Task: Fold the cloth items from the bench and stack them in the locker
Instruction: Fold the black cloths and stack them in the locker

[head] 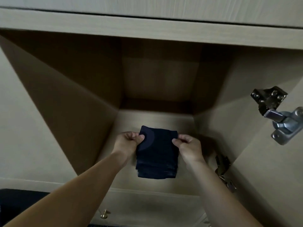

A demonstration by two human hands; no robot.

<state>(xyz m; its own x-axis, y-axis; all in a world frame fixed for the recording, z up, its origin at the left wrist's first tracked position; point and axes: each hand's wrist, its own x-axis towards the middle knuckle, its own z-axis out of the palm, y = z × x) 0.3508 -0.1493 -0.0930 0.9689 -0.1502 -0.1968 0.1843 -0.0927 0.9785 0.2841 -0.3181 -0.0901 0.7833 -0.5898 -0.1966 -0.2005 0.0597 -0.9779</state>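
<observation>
**Two hands on cloth, inside locker**

Head view: both forearms reach forward and up into the open locker (68,102), bare, converging toward the middle of the compartment.

Left hand (129,142): thumb on top, fingers curled under, pinching the cloth (157,156) at its upper left corner. Wrist roughly straight.

Right hand (188,145): same grip mirrored, thumb and curled fingers pinching the upper right corner.

Cloth: dark navy, folded into a compact rectangle with layered edges showing at the near end. It sits between the hands, low over the locker floor near its front. Can't tell if the near end rests on the floor or hangs just above it.

Right side wall: upper hinge (277,112) and lower hinge (223,172), both metal. Small brass knob (105,213) below the compartment's front edge.
</observation>
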